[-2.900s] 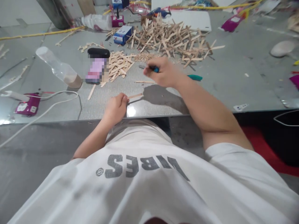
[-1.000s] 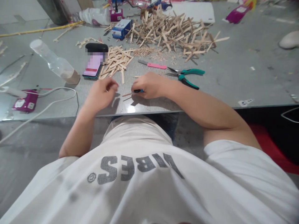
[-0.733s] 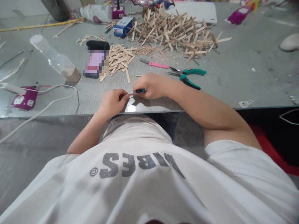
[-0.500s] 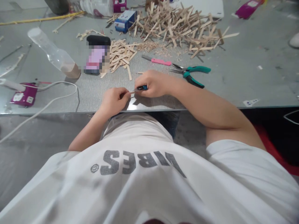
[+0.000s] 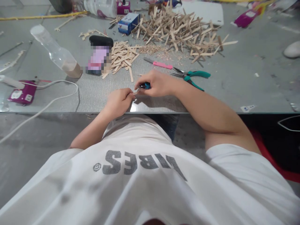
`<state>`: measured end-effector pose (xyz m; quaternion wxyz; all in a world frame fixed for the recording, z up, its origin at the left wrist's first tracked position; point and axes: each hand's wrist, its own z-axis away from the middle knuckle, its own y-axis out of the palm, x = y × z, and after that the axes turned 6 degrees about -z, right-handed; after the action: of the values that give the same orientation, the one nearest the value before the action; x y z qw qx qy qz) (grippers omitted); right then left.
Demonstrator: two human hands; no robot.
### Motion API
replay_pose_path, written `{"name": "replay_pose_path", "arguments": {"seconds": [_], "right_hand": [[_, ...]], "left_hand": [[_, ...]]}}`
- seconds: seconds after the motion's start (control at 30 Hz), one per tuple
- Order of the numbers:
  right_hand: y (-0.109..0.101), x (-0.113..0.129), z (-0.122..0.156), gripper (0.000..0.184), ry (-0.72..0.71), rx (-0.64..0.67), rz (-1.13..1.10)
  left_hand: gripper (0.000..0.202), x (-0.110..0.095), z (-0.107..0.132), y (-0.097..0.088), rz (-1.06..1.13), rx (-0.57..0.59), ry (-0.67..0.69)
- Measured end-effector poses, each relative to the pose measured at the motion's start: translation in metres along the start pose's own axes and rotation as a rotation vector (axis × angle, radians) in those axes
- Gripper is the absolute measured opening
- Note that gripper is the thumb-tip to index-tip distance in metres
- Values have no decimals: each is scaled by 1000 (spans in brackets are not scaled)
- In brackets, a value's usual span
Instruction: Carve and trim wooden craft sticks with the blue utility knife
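Observation:
Near the table's front edge, my left hand is closed, with thumb and finger pinching a short wooden stick. My right hand is wrapped round a small blue-and-black tool, whose exact kind I cannot make out; its working end is at the stick, close to my left fingertips. Just beyond my right wrist lie teal-handled long-nose pliers with their handles apart. A pink-handled knife lies beyond my right hand. Flat wooden sticks are piled past my hands.
A large heap of crossed wooden sticks lies at the back, with small wood bits before it. A blue box, a phone, a clear bottle, a purple pack and a white cable are also on the table.
My left hand has shifted slightly right, closer to my right hand. The tool in my right hand has tilted and moved a little. Less of the stick shows between my hands.

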<state>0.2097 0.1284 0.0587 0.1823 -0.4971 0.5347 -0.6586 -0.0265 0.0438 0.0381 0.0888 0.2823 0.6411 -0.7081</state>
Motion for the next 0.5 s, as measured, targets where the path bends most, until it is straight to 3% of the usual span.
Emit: {"name": "replay_pose_path", "arguments": {"seconds": [0.1,0.3,0.5], "right_hand": [[2,2,-1,21,43,-41,-28],[4,9,0,21,61,-24,125],[9,7,-1,26,33,12,138]], "left_hand": [[34,3,0,2,26,-14,9],[32,3,-1,5,98,-29,-40],[37,1,-1,4,1,-70,-22]]}}
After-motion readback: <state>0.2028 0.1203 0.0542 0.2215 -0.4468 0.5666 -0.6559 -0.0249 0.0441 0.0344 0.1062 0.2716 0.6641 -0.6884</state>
